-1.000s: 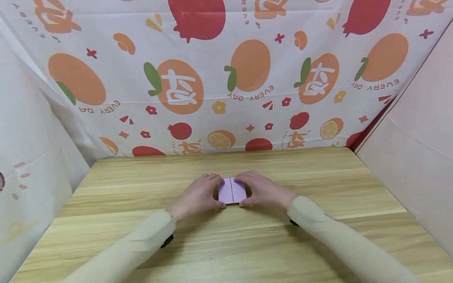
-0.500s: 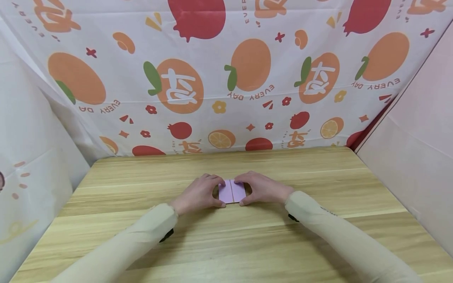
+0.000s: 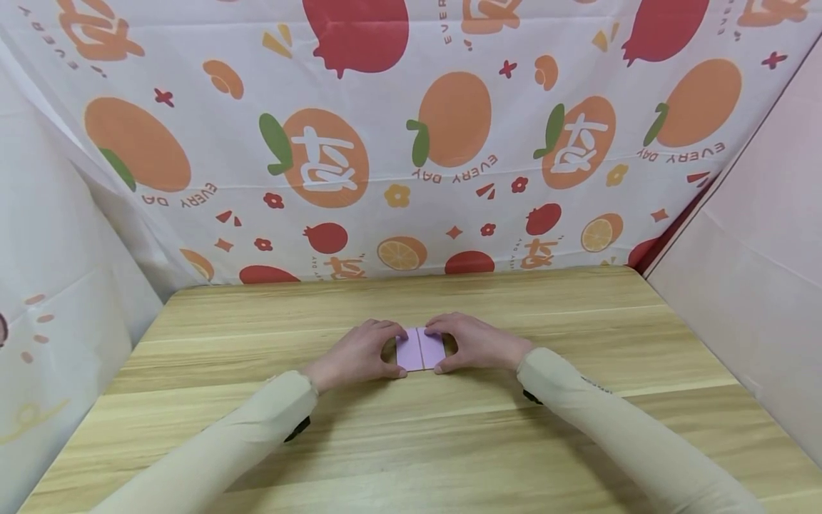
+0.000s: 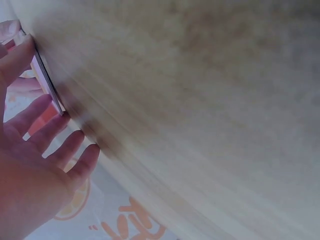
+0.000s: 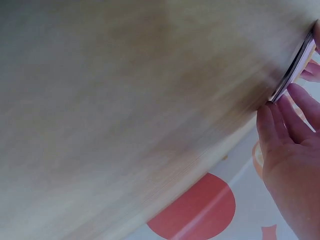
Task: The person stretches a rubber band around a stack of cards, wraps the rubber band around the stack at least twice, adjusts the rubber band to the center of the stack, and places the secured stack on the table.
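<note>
Over the middle of the table, two flat lilac panels lie side by side in the head view, the left panel (image 3: 407,350) and the right panel (image 3: 432,348), with a thin brownish line between them. My left hand (image 3: 362,352) grips the left panel by its far and near edges, between fingers and thumb. On the other side my right hand (image 3: 479,343) holds the right panel the same way. From the side, the left wrist view shows a thin stack edge (image 4: 48,80) with a dark line along it. Whether the panels are joined cannot be told.
The wood-grain table (image 3: 411,442) spreads around both hands. Behind it hangs a white fruit-print cloth (image 3: 398,143). Plain pale cloth (image 3: 58,235) closes the left side, and another pale cloth (image 3: 758,221) the right.
The far edge of the lilac panels has come slightly toward me and lower, so they look flatter. Both hands keep their hold and have shifted only a little.
</note>
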Tool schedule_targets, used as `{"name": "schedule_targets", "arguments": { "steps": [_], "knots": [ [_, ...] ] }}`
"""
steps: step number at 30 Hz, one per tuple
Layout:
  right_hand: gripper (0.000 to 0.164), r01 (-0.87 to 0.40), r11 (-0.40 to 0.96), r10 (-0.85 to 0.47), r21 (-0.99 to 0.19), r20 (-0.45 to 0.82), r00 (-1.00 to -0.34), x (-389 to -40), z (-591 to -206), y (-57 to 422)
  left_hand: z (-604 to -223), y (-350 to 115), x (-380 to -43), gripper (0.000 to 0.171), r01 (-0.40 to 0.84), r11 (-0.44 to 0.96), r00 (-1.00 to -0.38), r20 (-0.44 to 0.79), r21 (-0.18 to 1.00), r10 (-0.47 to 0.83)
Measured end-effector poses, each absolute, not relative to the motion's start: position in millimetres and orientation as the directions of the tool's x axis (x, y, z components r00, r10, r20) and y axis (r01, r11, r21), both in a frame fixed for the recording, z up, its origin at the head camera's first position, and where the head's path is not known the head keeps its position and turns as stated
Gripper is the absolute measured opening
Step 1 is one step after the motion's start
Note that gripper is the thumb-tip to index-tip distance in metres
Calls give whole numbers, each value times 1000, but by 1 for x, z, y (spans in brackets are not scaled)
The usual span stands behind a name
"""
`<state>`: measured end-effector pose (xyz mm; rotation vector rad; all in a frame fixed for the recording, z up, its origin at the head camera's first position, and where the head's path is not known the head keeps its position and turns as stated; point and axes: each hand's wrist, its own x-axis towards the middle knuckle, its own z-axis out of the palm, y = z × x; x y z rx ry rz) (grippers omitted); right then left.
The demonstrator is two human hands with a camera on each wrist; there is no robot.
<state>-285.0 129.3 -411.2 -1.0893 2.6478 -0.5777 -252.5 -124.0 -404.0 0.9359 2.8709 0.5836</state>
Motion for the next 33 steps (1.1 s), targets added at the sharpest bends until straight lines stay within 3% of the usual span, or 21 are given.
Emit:
{"name": "schedule_targets", "arguments": {
  "steps": [21,26,33],
  "knots": [
    [72,-615,639,-711,-462,-47,-702,-282,-409,133,-404,-126,-252,63,588,706,-781,50,395,622],
    [74,-552,642,-676,-532,-52,-736,-279,-402,135,-407,-130,-253,63,587,705,-781,47,397,623],
    [67,-543,676,-625,-498,4,-781,-270,-393,138,-407,-132,-248,62,565,711,-799,65,418,597]
  ]
}}
